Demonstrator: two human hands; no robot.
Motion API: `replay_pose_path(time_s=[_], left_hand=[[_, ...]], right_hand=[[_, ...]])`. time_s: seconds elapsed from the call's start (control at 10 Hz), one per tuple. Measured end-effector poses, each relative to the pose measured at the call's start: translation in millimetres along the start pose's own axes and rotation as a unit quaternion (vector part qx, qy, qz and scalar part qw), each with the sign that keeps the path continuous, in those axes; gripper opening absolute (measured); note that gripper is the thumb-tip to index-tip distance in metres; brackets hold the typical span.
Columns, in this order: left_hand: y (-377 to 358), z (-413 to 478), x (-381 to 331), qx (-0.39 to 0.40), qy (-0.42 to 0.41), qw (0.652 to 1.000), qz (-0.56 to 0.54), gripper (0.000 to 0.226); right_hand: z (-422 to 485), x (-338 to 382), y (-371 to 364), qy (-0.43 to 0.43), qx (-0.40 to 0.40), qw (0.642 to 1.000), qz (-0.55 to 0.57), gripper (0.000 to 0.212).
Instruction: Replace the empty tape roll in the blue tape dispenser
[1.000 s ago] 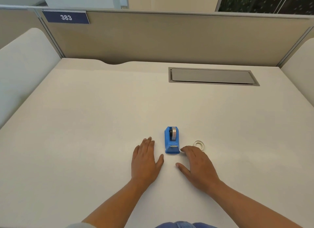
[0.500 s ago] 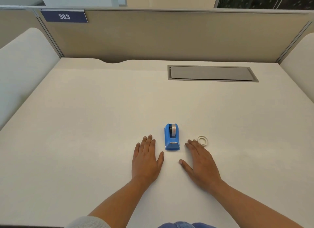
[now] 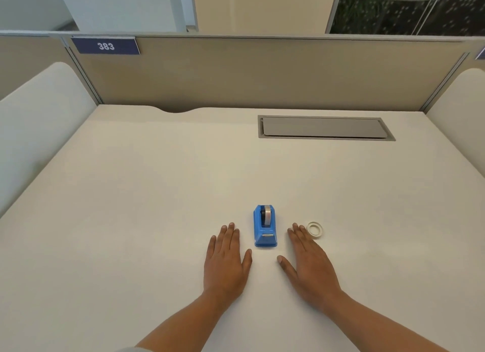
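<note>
Both hands lay flat and empty, fingers spread, on the desk: left hand and right hand flanked the blue tape dispenser (tape roll just beside the right fingertips), broad bare surface beyond.

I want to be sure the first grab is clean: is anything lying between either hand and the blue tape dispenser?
Nothing visible does. The blue tape dispenser stands between the left hand and the right hand, with only bare desk in both gaps. The loose tape roll lies on the right hand's outer side, by its fingertips.
</note>
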State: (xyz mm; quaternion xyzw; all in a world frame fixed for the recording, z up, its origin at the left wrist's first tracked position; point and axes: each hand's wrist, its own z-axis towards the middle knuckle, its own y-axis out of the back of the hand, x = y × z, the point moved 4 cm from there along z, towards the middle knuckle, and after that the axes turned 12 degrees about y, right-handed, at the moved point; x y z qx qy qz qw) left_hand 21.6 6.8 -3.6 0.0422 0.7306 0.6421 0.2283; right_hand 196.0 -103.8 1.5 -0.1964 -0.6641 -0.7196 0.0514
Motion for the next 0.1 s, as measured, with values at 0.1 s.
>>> replay_pose_path(time_s=[0.1], left_hand=[[-1.3,-2.4,0.3,0.002,-0.005,1.000,0.002,0.062]], right_hand=[[1.4,4.2,3.3,0.012,-0.005,1.000,-0.004,0.072]])
